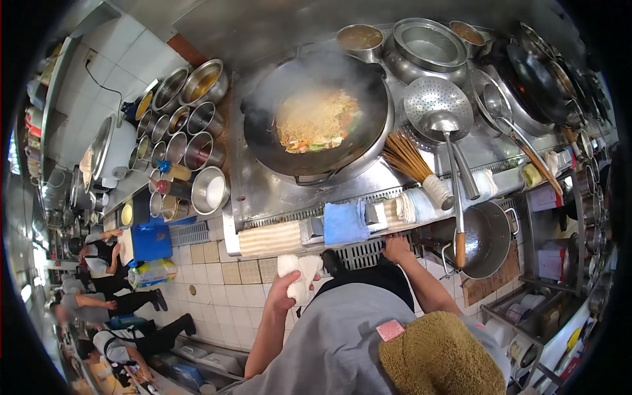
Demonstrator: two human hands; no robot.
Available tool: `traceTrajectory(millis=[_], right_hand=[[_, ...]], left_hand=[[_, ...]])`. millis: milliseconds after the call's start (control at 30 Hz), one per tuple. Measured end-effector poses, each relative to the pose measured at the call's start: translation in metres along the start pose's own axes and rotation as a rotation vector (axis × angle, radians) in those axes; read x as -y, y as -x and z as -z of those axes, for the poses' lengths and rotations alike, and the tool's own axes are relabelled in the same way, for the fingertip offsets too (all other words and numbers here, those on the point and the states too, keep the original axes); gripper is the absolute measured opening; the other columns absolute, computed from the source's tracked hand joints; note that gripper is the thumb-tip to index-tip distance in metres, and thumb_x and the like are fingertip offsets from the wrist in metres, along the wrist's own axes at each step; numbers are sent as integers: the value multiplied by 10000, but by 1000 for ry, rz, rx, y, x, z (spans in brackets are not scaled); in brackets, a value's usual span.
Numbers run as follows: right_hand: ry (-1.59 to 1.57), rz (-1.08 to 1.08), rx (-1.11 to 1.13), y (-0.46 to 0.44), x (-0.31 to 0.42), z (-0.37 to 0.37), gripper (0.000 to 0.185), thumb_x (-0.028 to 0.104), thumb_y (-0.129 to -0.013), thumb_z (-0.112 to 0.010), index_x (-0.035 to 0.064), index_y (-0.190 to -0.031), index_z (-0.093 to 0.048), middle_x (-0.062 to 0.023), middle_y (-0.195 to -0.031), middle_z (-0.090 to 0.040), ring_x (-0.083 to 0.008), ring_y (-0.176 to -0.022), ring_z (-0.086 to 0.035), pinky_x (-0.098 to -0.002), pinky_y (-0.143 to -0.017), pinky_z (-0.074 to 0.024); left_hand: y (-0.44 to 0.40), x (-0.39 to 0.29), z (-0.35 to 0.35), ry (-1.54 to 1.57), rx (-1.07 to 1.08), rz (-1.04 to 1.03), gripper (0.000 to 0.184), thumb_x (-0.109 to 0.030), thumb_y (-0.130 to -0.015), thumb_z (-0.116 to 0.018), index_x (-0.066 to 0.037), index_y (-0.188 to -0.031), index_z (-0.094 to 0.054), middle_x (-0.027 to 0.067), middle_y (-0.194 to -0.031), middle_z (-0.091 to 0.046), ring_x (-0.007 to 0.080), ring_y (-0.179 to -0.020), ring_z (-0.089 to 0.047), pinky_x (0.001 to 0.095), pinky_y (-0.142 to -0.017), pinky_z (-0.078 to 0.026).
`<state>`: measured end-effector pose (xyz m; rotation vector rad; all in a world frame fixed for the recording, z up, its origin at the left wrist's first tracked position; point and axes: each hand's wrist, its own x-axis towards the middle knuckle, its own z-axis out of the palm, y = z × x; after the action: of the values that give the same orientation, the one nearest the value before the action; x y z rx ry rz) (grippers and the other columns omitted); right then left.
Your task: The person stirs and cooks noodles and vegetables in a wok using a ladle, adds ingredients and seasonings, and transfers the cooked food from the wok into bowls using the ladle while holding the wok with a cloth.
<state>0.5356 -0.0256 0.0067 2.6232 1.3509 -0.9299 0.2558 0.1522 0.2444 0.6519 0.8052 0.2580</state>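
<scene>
My left hand [286, 291] is closed around a folded white cloth [299, 273], held in front of my body below the stove edge. My right hand [397, 249] reaches to the underside of the stove's front edge; its fingertips are partly hidden there, so I cannot tell what they touch. On the stove ahead sits a large black wok [263, 141] with steaming noodles [319, 122] and bits of vegetable in it. Folded cloths lie along the front ledge, among them a blue towel [345, 222] and a striped towel [268, 241].
A bamboo brush [411, 161], a perforated strainer [438, 99] and a long-handled ladle [459, 243] lie right of the wok. A two-handled pot [487, 230] stands lower right. Metal containers [205, 120] and a bowl of white contents [210, 190] stand left. Several people work far left.
</scene>
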Motion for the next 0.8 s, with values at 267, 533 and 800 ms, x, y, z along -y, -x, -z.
traceTrajectory(millis=[267, 533, 800], right_hand=[[54, 7, 199, -44, -24, -36, 542, 434, -878, -538, 46, -1255, -569, -180, -1311, -560, -319, -1255, -499, -460, -1065, -358], [46, 12, 186, -54, -27, -47, 556, 371, -858, -518, 48, -1311, -515, -185, -1335, -537, -323, -1292, -455, -436, -1095, -331], [34, 13, 172, -52, -27, -43, 564, 312, -833, -519, 38, -1326, -499, -194, -1316, -552, -337, -1255, -500, -447, -1067, -371]], left_hand=[[9, 14, 7, 267, 27, 15, 579, -276, -898, -536, 11, -1374, -375, 292, -1177, -579, 279, -791, -664, 327, -629, -554], [12, 20, 5, 318, -6, 82, 593, -353, -921, -485, 66, -1330, -387, 333, -1096, -591, 261, -718, -649, 275, -571, -546], [4, 25, 11, 325, -34, 73, 529, -353, -963, -446, 37, -1318, -411, 261, -1024, -623, 264, -764, -634, 334, -647, -543]])
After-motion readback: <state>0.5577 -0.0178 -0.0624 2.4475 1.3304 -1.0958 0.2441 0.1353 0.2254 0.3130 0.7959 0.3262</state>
